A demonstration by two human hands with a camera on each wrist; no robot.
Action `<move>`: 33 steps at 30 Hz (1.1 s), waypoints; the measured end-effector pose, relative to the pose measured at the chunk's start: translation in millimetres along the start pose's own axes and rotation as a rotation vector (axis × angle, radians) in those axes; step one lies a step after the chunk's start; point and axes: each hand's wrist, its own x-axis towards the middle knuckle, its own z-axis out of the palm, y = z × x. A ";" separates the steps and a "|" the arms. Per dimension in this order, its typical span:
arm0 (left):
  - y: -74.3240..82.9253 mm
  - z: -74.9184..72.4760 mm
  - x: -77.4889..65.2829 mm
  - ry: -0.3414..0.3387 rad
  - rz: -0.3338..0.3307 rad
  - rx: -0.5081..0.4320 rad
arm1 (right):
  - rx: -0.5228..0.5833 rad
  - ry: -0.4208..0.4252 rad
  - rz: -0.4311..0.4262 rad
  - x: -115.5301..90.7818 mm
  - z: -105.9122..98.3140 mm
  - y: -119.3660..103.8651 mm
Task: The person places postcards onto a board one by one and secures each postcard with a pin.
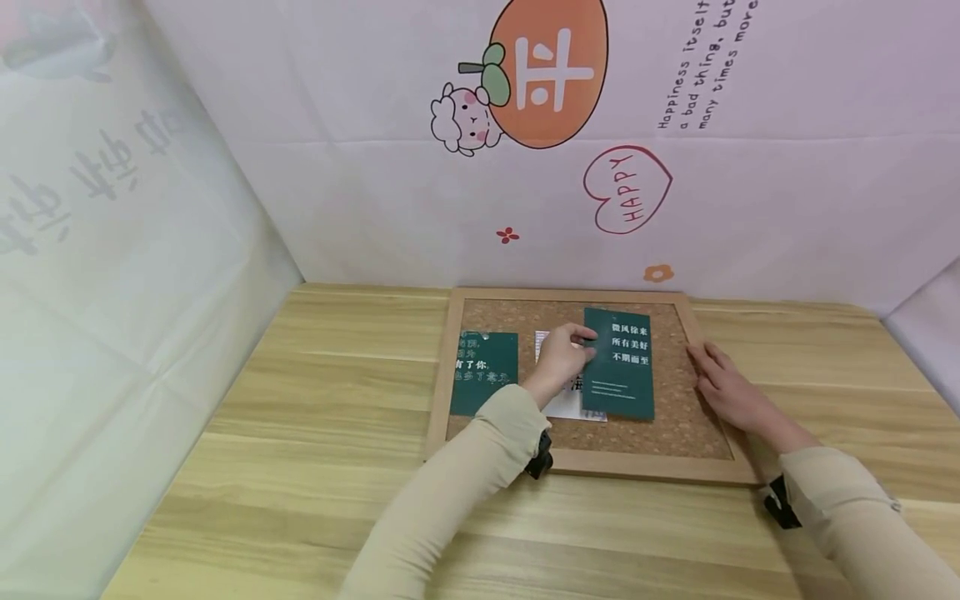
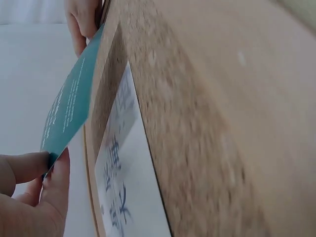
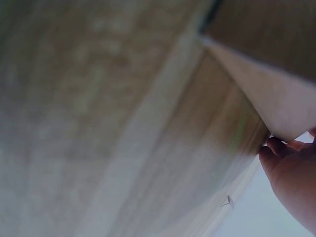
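My left hand (image 1: 558, 360) pinches a green card (image 1: 618, 392) with white writing by its left edge, thumb on one side and fingers on the other. The left wrist view shows this card tilted up from the cork. Partly behind the hand and card, a white card (image 2: 129, 173) with dark writing lies on the wood-framed corkboard (image 1: 637, 437). Another green card (image 1: 487, 396) is at the board's left. My right hand (image 1: 731, 392) holds the right side of the frame, its fingertips at the edge.
The board lies on a wood-grain table (image 1: 315, 467), close to a printed white backdrop (image 1: 360, 208). A small thumbtack (image 3: 228, 201) is on the table beyond the frame in the right wrist view. White sheeting (image 1: 150, 275) rises along the left side.
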 end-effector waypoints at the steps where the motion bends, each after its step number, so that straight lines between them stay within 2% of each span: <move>1: 0.1 2.1 -0.1 0.002 -0.001 -0.005 | -0.001 0.000 0.004 0.1 0.1 -0.6; 4: 0.7 7.0 -0.3 -0.003 -0.007 -0.009 | -0.007 0.005 0.011 0.1 0.3 -0.4; 8: -1.1 12.7 0.2 -0.030 -0.018 0.030 | -0.009 0.007 0.020 0.2 -0.4 -0.3; 12: -3.7 18.5 1.3 -0.077 -0.013 0.140 | -0.006 -0.005 0.041 0.9 -1.2 0.1; 16: -3.3 22.3 0.6 -0.153 0.007 0.267 | 0.001 -0.013 0.056 1.5 -1.1 0.0; 20: -1.5 24.0 -1.1 -0.216 0.014 0.333 | -0.006 -0.015 0.056 2.1 -1.6 -0.3; 24: -1.8 27.4 -2.5 -0.222 0.016 0.362 | -0.010 -0.015 0.055 2.6 -2.1 -0.4; 33: -3.9 41.4 -5.4 -0.169 0.044 0.437 | -0.002 -0.020 0.054 1.1 -1.2 -0.3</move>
